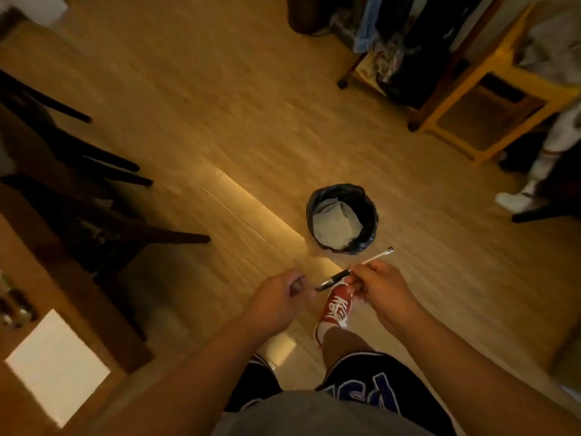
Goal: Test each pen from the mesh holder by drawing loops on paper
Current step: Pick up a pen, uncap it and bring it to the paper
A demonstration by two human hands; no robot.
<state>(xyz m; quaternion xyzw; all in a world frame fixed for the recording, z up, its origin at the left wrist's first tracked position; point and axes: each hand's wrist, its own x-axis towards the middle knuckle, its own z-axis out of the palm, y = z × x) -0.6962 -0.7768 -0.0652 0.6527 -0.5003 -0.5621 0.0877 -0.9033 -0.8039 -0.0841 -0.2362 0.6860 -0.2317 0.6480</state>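
Observation:
A slim pen (pixel 375 257) with a black grip and a pale barrel is held over the wooden floor, its tip toward my left hand. My right hand (pixel 382 287) is closed around its middle. My left hand (pixel 279 297) pinches something small and dark at the tip end (pixel 327 283), perhaps the cap; I cannot tell which. A white sheet of paper (pixel 55 366) lies on the wooden desk (pixel 103 325) at the lower left. The mesh holder is mostly out of view; several dark pen ends (pixel 12 309) show at the left edge.
A black-lined bin (pixel 371 202) holding crumpled paper stands on the floor just beyond my hands. A dark chair (pixel 94 228) sits at the left beside the desk. A yellow stool (pixel 490 99) and a clothes rack (pixel 393 42) are at the upper right. My red shoe (pixel 336 308) is below the pen.

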